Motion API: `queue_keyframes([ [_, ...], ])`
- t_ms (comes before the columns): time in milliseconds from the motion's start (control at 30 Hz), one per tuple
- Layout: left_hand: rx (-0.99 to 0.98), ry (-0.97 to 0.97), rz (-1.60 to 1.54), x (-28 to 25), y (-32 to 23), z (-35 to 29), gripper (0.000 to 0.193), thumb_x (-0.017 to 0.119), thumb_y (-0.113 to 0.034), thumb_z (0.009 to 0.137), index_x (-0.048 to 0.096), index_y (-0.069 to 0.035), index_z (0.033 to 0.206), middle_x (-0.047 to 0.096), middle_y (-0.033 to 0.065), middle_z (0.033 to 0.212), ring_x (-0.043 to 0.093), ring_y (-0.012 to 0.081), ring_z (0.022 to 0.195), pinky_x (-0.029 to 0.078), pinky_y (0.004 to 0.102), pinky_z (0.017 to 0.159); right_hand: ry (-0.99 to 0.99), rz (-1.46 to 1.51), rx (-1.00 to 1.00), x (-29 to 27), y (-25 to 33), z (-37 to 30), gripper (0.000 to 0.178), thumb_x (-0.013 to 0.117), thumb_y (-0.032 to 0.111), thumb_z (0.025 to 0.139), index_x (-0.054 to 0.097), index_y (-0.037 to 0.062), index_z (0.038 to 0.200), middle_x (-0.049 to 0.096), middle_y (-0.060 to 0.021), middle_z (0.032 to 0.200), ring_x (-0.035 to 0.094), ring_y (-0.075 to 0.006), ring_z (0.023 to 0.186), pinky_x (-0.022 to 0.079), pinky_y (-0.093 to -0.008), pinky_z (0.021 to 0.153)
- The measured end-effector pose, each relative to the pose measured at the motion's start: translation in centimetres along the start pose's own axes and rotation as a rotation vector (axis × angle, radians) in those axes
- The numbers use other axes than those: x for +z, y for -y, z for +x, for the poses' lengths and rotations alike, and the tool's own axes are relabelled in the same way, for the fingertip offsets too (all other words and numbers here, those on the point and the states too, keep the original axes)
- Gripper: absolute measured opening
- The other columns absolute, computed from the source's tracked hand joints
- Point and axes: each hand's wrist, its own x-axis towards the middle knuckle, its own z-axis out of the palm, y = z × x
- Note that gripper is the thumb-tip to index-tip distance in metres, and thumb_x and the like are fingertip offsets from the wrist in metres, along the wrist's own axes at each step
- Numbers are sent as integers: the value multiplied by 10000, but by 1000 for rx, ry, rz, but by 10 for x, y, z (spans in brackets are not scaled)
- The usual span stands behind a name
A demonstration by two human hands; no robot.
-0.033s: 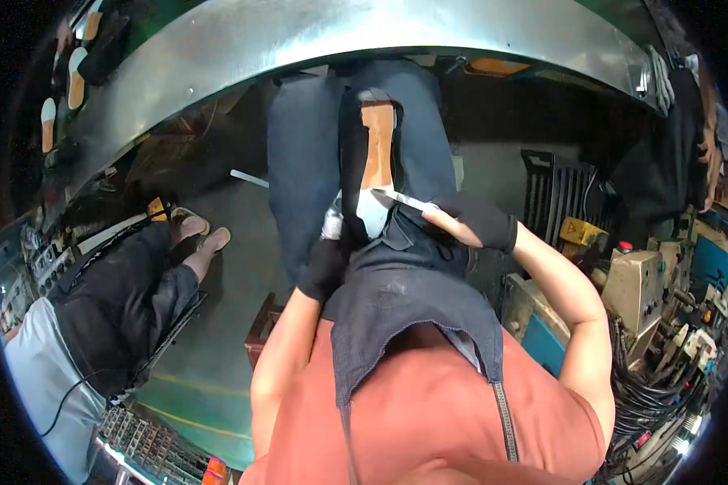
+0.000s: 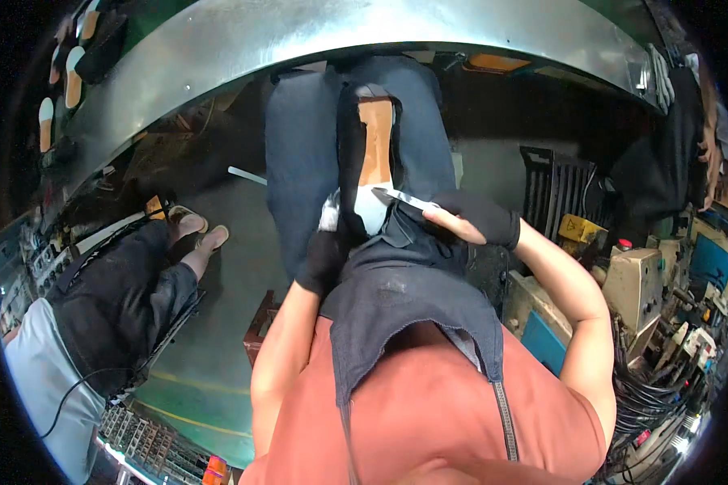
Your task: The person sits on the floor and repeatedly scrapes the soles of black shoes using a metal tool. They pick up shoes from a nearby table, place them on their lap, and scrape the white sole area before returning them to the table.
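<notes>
A dark shoe (image 2: 376,149) lies between my thighs with its underside up, tan over most of its length and white at the end near me. My left hand (image 2: 328,252), in a black fingerless glove with something whitish round a finger or thumb, is closed at the shoe's left side. My right hand (image 2: 481,225), in a similar glove, grips a slim silver knife-like tool (image 2: 408,200). Its dark pointed end lies over the white part, near the tan edge; whether it touches cannot be seen. A dark apron (image 2: 412,303) covers my front.
A curved metal bench edge (image 2: 323,40) runs ahead of my knees. More shoes (image 2: 74,77) sit far left. Another person (image 2: 129,283) is at the left. To my right are a black slatted piece (image 2: 554,190), a control box with a red button (image 2: 632,279) and bundled cables (image 2: 647,400).
The view has shifted very slightly. Both hands, the knife-like tool and the shoe stay in nearly the same places.
</notes>
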Motion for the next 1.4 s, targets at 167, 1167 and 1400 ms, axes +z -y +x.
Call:
queue_keyframes([
  [167,-295,-9,-355,-17,11,27,388,426,-330,1018,512,-12,1225,584,26,1007,548,135,886,458,244,782,133,-264,-29,-20,44,10,422,502,417,954,646,20,934,641,-207,840,634,-336,763,480,-408,682],
  [1167,372,88,780,28,3,31,500,694,-239,853,480,1,1236,599,141,1147,583,211,1030,472,322,854,-153,-381,-793,14,80,0,287,597,321,894,578,35,877,589,-163,802,601,-351,718,485,-421,639],
  [1400,483,86,893,28,-4,28,653,772,-263,761,477,30,1263,594,173,1151,595,262,1073,459,351,927,-201,-643,-602,2,15,11,320,603,371,885,583,52,854,582,-146,779,576,-337,673,481,-418,615],
])
